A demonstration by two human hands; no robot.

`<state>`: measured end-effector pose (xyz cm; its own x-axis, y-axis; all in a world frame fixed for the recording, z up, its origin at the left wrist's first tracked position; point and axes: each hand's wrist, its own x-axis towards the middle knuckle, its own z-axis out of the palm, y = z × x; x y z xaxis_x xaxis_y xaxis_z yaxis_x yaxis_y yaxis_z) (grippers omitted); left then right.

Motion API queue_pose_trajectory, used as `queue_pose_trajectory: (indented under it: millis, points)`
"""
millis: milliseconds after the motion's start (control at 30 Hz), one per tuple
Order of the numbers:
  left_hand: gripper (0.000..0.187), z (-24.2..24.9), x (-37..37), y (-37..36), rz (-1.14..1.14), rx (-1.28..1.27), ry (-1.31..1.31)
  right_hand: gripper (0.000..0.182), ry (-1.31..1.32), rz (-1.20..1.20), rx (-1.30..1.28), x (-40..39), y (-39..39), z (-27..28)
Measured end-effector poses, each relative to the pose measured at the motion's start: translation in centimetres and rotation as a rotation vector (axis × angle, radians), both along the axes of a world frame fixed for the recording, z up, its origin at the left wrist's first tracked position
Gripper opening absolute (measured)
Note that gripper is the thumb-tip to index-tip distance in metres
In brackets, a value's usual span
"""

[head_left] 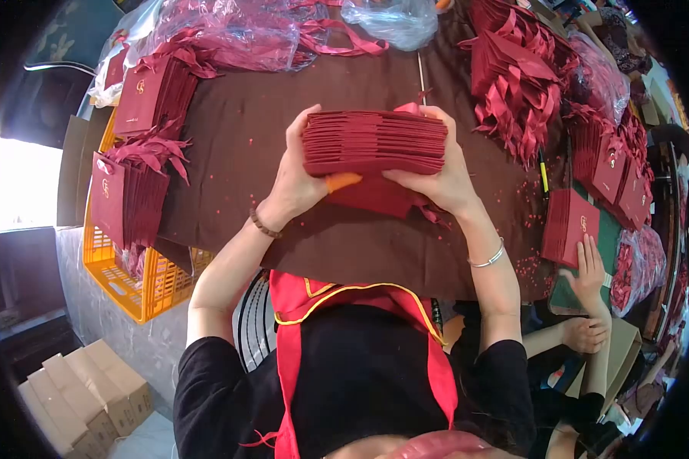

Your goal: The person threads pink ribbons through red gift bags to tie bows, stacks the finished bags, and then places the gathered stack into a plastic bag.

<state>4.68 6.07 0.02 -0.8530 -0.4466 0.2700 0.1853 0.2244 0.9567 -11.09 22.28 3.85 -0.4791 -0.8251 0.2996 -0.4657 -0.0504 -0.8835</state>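
Though clasping red stack (375, 143) between fingers of left hand (296, 180) and right hand (453, 174), cannot tell remaining count; gathered, roughly aligned, not set down.

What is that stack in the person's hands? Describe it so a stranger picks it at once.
Go to the table's brown cloth and look between the left hand and the right hand. There is the stack, a thick dark-red block of thin layers. Unlike the side stack with its gold marking, this one shows edges and is gripped at both ends.
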Motion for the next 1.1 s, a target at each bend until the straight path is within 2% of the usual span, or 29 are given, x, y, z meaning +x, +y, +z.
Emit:
queue_pose_trajectory:
  millis: [67,100,167,200,267,300,333,400,467,500,567,600,700,733,767,800,833,900,1000,1033,1100]
  points:
    - [0.095,0.0,-1.0,-0.2,0.248,-0.323,0.092,0.072,-0.03,0.005,0.005,-0.2,-0.5,1.0]
    - [0.083,0.4,-1.5,0.0,0.316,-0.337,0.134,0.068,-0.038,0.0,0.013,-0.5,-0.8,1.6]
    - [0.085,1.1,-2.1,-0.7,0.338,-0.385,0.135,0.065,-0.039,0.006,-0.005,-1.3,-1.5,1.7]
    - [0.086,1.5,-2.4,-1.1,0.323,-0.447,0.113,0.065,-0.121,0.021,-0.045,-1.4,-2.0,0.9]
    - [0.089,-0.6,-2.9,-2.1,0.173,-0.138,0.125,0.07,-0.229,0.081,-0.13,-1.8,-2.7,-1.8]
    - [0.092,-0.5,-3.1,-2.0,0.095,0.026,0.157,0.076,-0.031,0.058,-0.157,-2.1,-3.0,-1.6]
    - [0.092,-0.4,-3.1,-2.0,0.107,0.029,0.153,0.081,0.157,0.034,-0.18,-2.2,-3.0,-1.6]
    - [0.095,0.0,-3.0,-1.6,0.075,0.075,0.168,0.093,-0.05,0.085,-0.112,-2.4,-2.7,-2.3]
    - [0.093,0.1,-3.4,-1.3,0.12,0.101,0.146,0.097,0.027,0.145,-0.13,-2.2,-2.3,-1.8]
    - [0.089,-0.1,-3.7,-1.4,0.126,0.119,0.176,0.098,-0.028,0.139,-0.128,-2.0,-2.3,-1.8]
    - [0.086,-0.2,-4.0,-1.1,0.141,0.138,0.198,0.096,0.204,0.101,-0.062,-2.9,-2.5,-2.1]
    - [0.083,-0.2,-4.1,-0.8,0.167,0.179,0.203,0.096,0.198,0.109,-0.066,-2.9,-2.5,-2.2]
    - [0.078,-0.2,-4.3,-0.8,0.225,0.143,0.21,0.074,-0.211,0.113,-0.09,-2.8,-3.0,-2.0]
    - [0.077,-0.4,-4.5,-0.9,0.225,0.146,0.205,0.063,-0.062,0.07,-0.162,-2.6,-3.2,-2.2]
    - [0.075,-0.6,-4.7,-1.1,0.224,0.149,0.203,0.063,-0.063,0.077,-0.166,-2.6,-3.4,-2.2]
    - [0.071,-0.4,-4.7,-1.4,0.192,0.31,0.165,0.063,-0.122,0.057,-0.149,-2.6,-3.6,-2.2]
    - [0.071,-0.3,-4.7,-1.5,0.194,0.311,0.161,0.062,-0.183,0.034,-0.129,-2.5,-3.5,-2.3]
    - [0.07,0.2,-4.7,-1.8,0.212,0.071,0.131,0.061,-0.167,0.085,-0.162,-3.3,-3.7,-2.7]
    - [0.085,3.6,-2.9,-3.7,-0.092,0.058,-0.076,0.059,-0.102,0.097,-0.063,-3.3,-3.1,-1.6]
    - [0.101,5.7,-2.3,-4.8,-0.132,-0.317,-0.102,0.059,-0.103,0.086,-0.066,-3.3,-3.1,-1.5]
    - [0.108,9.9,-2.7,-5.1,-0.147,-0.658,-0.036,0.06,-0.099,0.079,-0.064,-3.0,-3.2,-1.3]
